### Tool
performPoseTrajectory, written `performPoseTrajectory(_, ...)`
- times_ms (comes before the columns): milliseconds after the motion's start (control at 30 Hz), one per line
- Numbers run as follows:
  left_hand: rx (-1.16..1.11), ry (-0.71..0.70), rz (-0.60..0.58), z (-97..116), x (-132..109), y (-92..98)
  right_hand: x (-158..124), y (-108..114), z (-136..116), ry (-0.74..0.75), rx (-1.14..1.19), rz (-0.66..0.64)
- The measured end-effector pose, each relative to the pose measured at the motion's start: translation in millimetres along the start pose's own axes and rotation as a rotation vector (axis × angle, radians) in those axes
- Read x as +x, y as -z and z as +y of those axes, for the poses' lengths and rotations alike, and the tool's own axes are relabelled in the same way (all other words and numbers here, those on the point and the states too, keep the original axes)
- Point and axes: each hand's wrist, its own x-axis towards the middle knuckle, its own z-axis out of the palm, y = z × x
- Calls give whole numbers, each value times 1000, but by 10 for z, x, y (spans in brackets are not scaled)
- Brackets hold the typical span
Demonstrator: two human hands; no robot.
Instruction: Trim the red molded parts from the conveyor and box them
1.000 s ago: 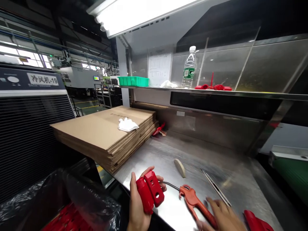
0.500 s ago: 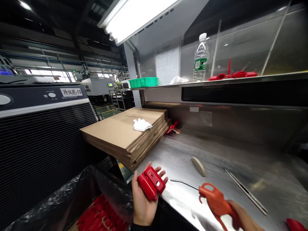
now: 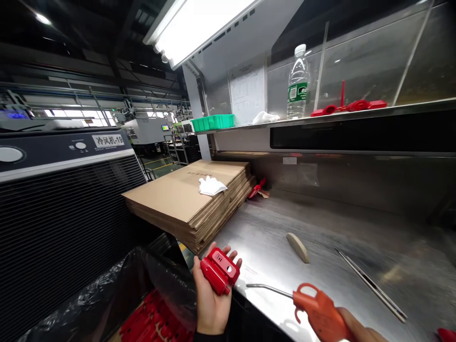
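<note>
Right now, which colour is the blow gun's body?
Orange-red; the blow gun's body shows in the head view.

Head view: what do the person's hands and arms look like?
The left hand is bare, without a glove or watch, above a black sleeve. The right hand, partly cut off by the frame, shows no glove; any sleeve is out of view.

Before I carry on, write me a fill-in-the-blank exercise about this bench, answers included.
1. The parts in the left hand are coloured ____.
2. The right hand grips an orange air gun whose nozzle points toward the ____ side of the picture.
3. The white glove lies on a stack of brown ____ sheets.
4. The upright bottle has a label coloured ____.

Missing words: red; left; cardboard; green
</note>
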Motion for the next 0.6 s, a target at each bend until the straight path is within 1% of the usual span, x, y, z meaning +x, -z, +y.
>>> performPoseTrajectory(67, -54, -9, 20, 7, 2, -19, 42, 15, -26, 8, 23, -29)
performPoseTrajectory(200, -181, 3, 99, 68, 13, -84, 122, 14, -44, 14, 52, -72)
performPoseTrajectory(367, -313, 90, 120, 152, 2, -125, 170, -1, -37, 39, 77, -93)
performPoseTrajectory(467, -321, 119, 119, 156, -8, -123, 162, 2, -48, 54, 86, -99)
performPoseTrajectory(600, -230, 26, 109, 118, 5, -106, 105, 23, -84, 74, 88, -104)
